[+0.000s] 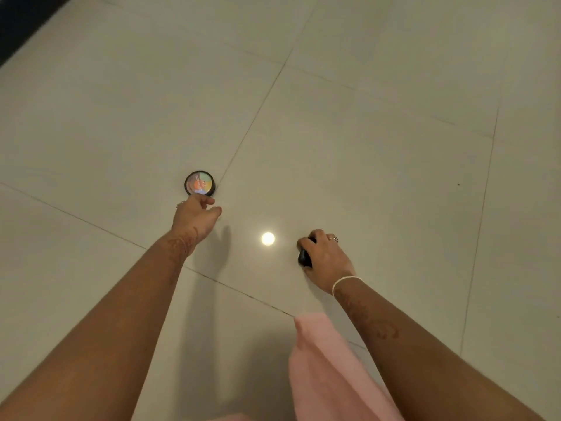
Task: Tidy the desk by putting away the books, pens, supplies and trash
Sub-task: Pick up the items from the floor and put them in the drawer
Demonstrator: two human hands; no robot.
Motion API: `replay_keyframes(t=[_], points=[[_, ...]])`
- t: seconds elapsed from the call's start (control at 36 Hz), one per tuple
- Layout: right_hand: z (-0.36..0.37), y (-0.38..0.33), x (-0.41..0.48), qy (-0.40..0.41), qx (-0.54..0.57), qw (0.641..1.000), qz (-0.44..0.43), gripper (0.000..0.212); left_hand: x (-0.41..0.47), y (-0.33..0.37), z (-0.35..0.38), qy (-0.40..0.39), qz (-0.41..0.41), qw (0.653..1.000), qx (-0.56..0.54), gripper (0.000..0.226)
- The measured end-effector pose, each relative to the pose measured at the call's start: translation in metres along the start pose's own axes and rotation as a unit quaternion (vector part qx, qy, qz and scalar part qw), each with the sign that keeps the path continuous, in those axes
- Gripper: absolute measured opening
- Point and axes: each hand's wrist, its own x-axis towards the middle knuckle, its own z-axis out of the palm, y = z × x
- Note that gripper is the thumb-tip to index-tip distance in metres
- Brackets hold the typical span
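A small round black container [199, 183] with a colourful lid lies on the pale tiled floor [364, 132]. My left hand [195, 217] reaches down just below it, fingers loosely curled and holding nothing, a short gap from the container. My right hand [323, 258] is lower to the right, its fingers wrapped around a small black object [304, 256] whose shape is mostly hidden by the hand.
A bright round reflection of a ceiling light [268, 238] shines on the floor between my hands. Pink cloth of my garment [331, 369] hangs at the bottom centre. A dark strip [21, 22] runs along the top left corner.
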Motion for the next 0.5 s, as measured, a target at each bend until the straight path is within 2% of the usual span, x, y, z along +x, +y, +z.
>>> replay_keyframes(t=[0.31, 0.42, 0.5], points=[[-0.046, -0.029, 0.068, 0.092, 0.104, 0.990, 0.013, 0.050, 0.064, -0.004, 0.003, 0.077, 0.033, 0.994, 0.066, 0.058], [-0.056, -0.037, 0.087, 0.121, 0.142, 0.982, 0.025, 0.053, 0.083, -0.004, 0.002, 0.051, 0.066, 0.988, 0.132, 0.075], [-0.060, -0.039, 0.097, 0.122, 0.129, 0.984, 0.015, 0.055, 0.095, -0.005, 0.004, 0.009, 0.084, 0.975, 0.204, 0.087]])
